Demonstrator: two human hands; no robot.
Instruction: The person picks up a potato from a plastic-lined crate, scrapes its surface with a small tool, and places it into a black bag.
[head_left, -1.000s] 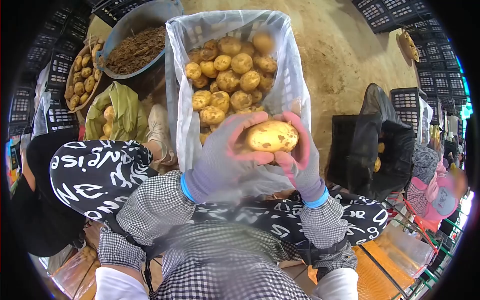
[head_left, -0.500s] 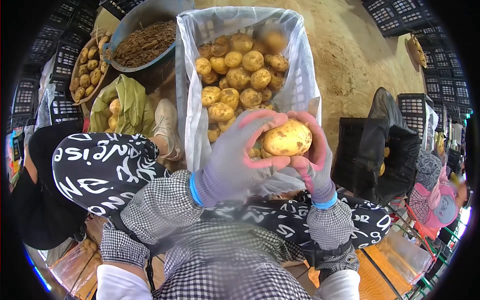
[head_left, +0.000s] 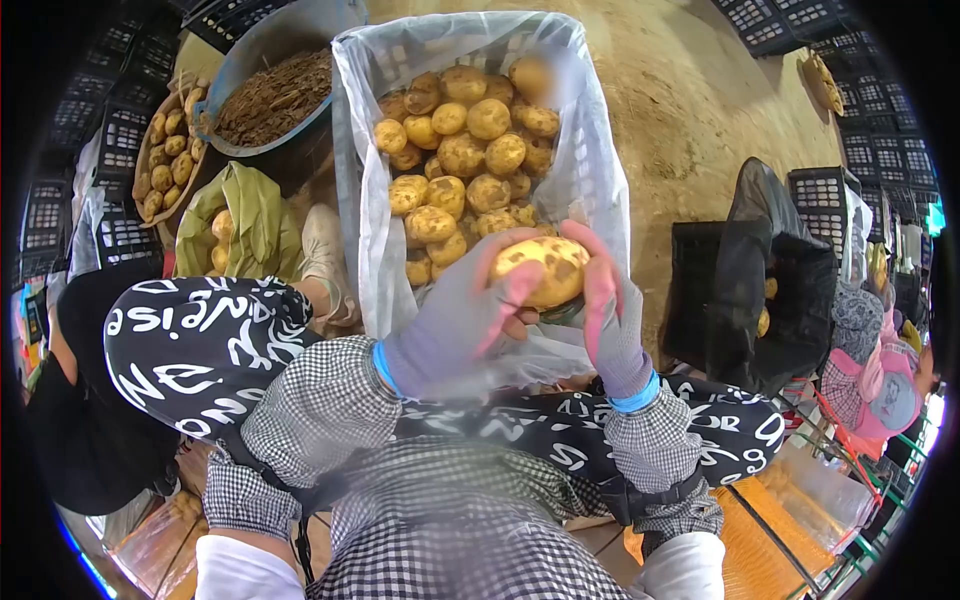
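Note:
Between my two gloved hands is a yellow potato (head_left: pixel 552 284) with brown, dirty patches on its skin, held above the near end of a lined crate (head_left: pixel 610 190). My left hand (head_left: pixel 455 315), in a grey and pink glove, is closed on the potato's left side, its thumb lying against the near face. On the other side, my right hand (head_left: pixel 612 310) presses its fingers to the potato's right end. Several loose potatoes (head_left: pixel 462 155) fill the crate just beyond, inside a white plastic liner.
Beyond my left knee are a blue tub (head_left: pixel 215 140) of brown crumbly matter, a basket (head_left: pixel 145 185) of potatoes and an olive bag (head_left: pixel 270 215) with potatoes. To the right stands a crate with a black liner (head_left: pixel 790 290). Another person's pink cap (head_left: pixel 890 395) shows far right.
The potato has been turned and now shows more brown patches. Both hands have shifted slightly left with it, and the left thumb has moved onto its near face.

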